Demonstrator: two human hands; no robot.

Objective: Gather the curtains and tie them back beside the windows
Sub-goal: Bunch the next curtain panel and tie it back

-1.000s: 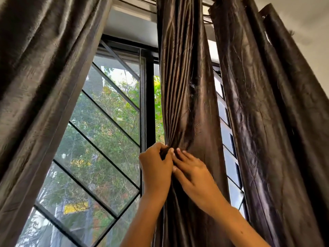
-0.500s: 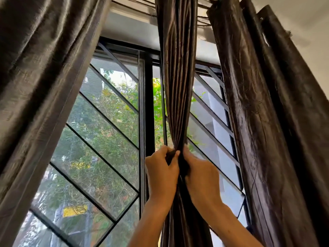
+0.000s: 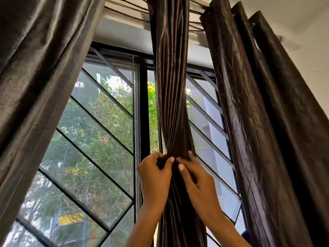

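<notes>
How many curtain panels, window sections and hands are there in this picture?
Curtain panels: 3, left, middle, right
Window sections: 2, left, right
Hands: 2, left hand, right hand, both gripping the middle panel
Total: 7

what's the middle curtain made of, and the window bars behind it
Middle curtain: looks like a thin satin-like woven fabric in dark brown, going by its sheen and fine creases where both hands bunch it. Window bars: probably metal with a dark, matte finish; straight, thin and rigid.
</notes>
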